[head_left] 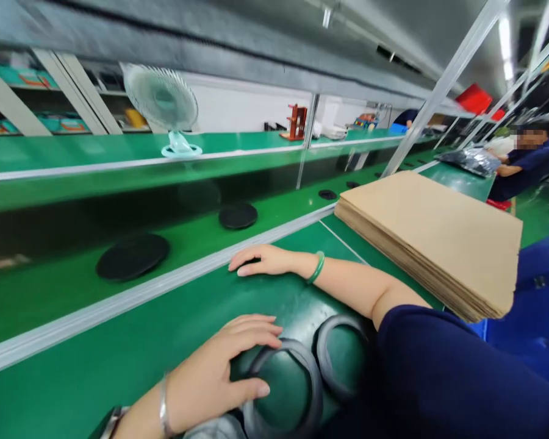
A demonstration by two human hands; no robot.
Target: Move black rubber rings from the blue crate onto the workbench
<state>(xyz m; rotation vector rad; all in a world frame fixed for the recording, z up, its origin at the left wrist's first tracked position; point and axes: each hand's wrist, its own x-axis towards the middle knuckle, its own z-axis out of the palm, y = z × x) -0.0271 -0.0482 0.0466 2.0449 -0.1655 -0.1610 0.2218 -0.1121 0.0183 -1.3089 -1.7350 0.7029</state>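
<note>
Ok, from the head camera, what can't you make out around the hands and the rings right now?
- Head view: the right ring is partly covered by the dark sleeve.
- The left ring runs off the bottom edge; the left hand covers its rim.
- What lies under the right hand fingertips is hidden.
- Items on the far shelf are blurred.

the table [119,341] was green, the rings [302,360] grey, the discs [132,256] black, the cardboard [439,238] plain tan, the bangle [318,267] jade green, the sleeve [439,366] navy.
</note>
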